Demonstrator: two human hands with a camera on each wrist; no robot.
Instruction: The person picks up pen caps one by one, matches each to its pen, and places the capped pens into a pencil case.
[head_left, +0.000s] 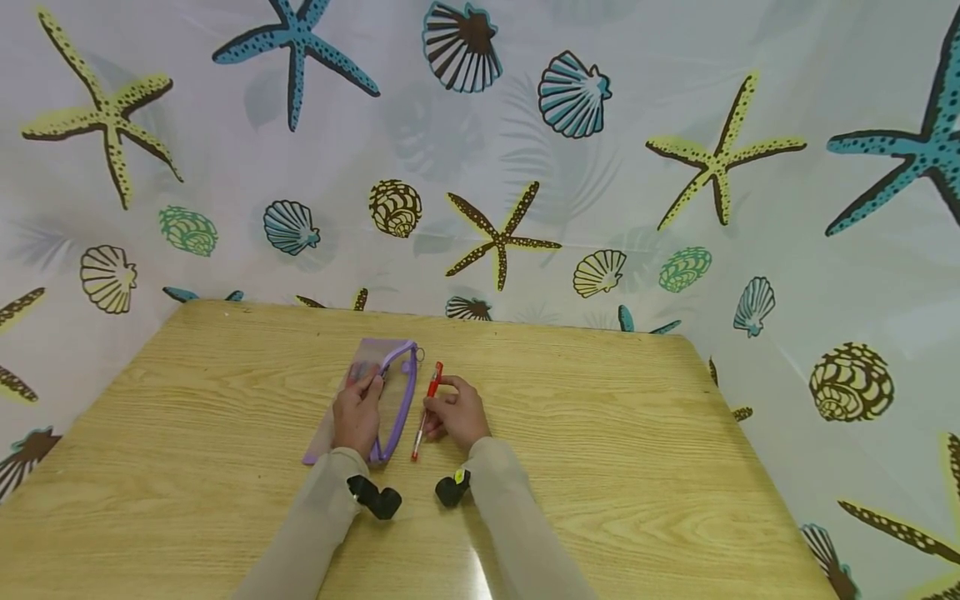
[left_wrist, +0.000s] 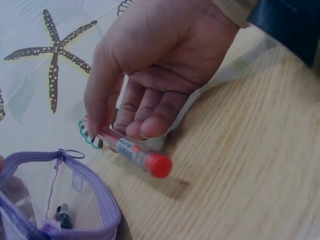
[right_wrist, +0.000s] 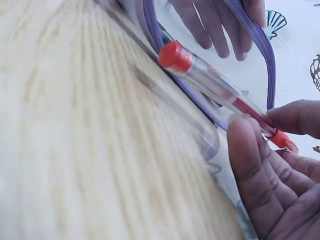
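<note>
A red pen (head_left: 432,388) with a clear barrel and red end is pinched between the thumb and fingers of my right hand (head_left: 457,414). In the right wrist view the pen (right_wrist: 215,85) slants beside the pouch's open mouth. My left hand (head_left: 357,417) grips the edge of a see-through pencil pouch (head_left: 322,437) with a purple zipper, thumb on the near side and fingers behind the clear sheet. Its zipper (left_wrist: 107,200) gapes wide, and a dark pen (left_wrist: 63,216) shows inside in the left wrist view.
The wooden table (head_left: 615,433) extends around both hands. Behind it hangs a white curtain (head_left: 450,158) printed with starfish and shells. A small black camera (head_left: 375,498) sits on the left wrist, another camera (head_left: 452,489) on the right.
</note>
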